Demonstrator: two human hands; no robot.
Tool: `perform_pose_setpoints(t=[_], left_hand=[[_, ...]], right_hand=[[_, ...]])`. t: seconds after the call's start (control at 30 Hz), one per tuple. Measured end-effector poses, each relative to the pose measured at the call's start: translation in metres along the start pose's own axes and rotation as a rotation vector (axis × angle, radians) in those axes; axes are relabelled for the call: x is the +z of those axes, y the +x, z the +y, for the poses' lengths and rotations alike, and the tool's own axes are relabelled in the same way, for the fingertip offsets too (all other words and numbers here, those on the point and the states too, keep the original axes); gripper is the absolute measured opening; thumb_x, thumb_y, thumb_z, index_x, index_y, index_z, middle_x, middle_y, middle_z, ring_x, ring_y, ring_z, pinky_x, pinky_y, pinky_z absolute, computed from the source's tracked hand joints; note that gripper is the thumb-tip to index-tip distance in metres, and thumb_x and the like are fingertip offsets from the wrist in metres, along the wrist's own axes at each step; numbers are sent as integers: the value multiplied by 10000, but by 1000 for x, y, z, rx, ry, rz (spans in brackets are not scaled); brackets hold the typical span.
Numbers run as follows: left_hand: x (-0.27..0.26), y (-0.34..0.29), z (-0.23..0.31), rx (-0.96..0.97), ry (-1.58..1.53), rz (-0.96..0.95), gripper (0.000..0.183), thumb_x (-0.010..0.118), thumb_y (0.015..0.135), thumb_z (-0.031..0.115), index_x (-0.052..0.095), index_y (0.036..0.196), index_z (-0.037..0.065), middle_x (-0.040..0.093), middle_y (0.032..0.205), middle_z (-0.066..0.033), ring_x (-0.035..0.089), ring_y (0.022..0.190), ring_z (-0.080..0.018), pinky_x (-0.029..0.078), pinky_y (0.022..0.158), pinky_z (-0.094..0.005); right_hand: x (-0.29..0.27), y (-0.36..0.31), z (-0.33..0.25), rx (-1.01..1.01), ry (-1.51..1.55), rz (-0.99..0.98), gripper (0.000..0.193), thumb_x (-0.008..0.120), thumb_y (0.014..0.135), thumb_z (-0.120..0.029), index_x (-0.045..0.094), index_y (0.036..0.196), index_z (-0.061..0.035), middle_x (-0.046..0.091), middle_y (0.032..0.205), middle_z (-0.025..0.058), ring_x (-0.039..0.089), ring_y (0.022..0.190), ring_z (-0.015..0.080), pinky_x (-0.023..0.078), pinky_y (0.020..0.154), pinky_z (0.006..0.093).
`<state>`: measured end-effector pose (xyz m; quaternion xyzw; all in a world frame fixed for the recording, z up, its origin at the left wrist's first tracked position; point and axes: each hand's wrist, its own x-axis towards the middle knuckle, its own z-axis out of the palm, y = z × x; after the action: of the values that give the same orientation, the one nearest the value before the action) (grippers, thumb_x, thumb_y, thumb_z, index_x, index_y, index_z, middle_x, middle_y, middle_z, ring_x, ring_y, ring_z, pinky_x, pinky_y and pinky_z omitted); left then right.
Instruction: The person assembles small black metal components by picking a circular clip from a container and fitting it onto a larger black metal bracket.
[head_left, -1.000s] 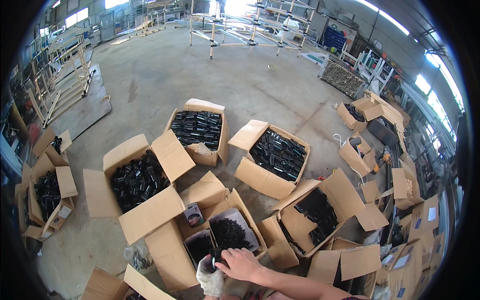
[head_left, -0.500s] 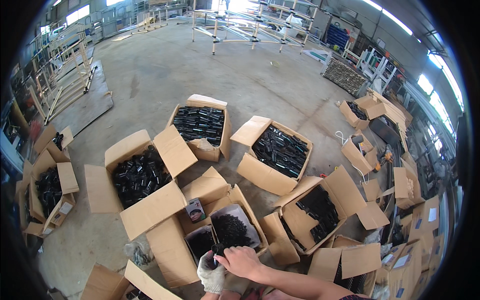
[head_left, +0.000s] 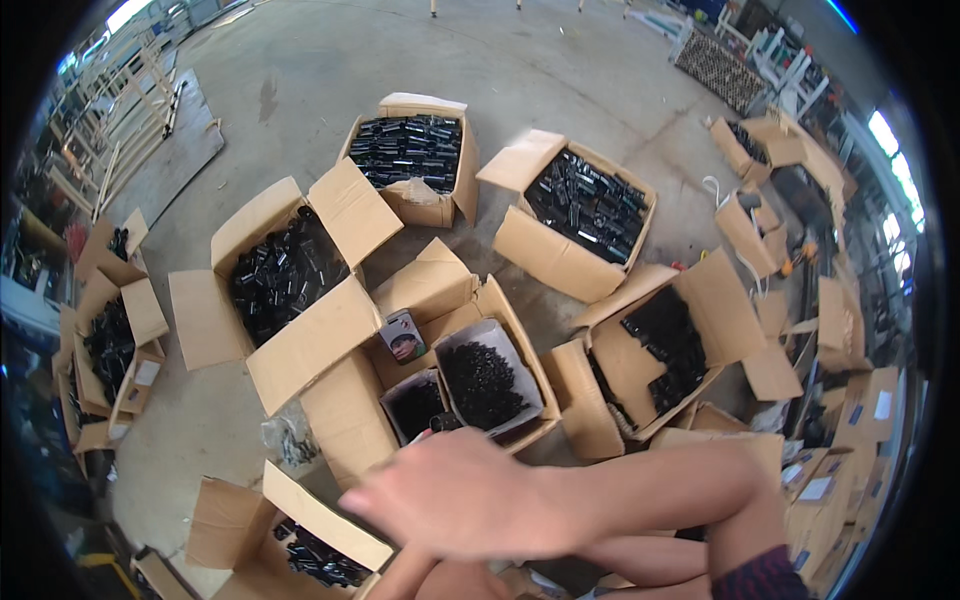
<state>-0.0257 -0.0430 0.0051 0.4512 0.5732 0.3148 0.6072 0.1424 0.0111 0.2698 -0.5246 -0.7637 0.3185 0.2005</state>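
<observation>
My right hand (head_left: pixel 455 495) is large and smeared by motion across the lower middle, its fingers pointing left; whether it holds anything does not show. Behind it my left hand is hidden. A small black part (head_left: pixel 443 422) sticks up just above my right hand, and what holds it is covered. Right beyond, an open cardboard box (head_left: pixel 497 290) contains two smaller bins. The larger bin (head_left: pixel 535 395) has a heap of small black pieces (head_left: pixel 483 382); the smaller one holds more black pieces (head_left: pixel 415 408). A packet with a printed picture (head_left: pixel 402 337) leans inside the box.
Open cartons of black parts surround me: one at left (head_left: pixel 290 270), one at the back (head_left: pixel 410 150), one back right (head_left: pixel 590 205), one right (head_left: pixel 665 345) and one near left (head_left: pixel 320 555). A clear plastic bag (head_left: pixel 288 437) lies on the floor. Metal frames (head_left: pixel 130 120) stand far left.
My view has tilted downward, so the boxes appear higher. My right hand has come off the black part and swung left and nearer, now covering my gloved left hand.
</observation>
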Motion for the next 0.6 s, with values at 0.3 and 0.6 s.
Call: perform_pose_setpoints(t=[0.3,0.6], left_hand=[[36,30,3,-12,-174,-1,583,854,786,-67,603,1311,-33,712,1082,-110,686,960,-153,581,856,-309],[9,20,21,2,-218,-2,560,858,788,-49,611,1291,-37,699,1101,-106,681,986,-163,574,873,-320]], right_hand=[[-109,4,-47,254,-81,-175,197,604,948,-167,659,960,22,730,825,173,767,748,288,609,626,440],[-144,-57,-56,255,111,-27,157,617,930,-98,596,1042,10,694,804,139,711,679,234,554,597,375]])
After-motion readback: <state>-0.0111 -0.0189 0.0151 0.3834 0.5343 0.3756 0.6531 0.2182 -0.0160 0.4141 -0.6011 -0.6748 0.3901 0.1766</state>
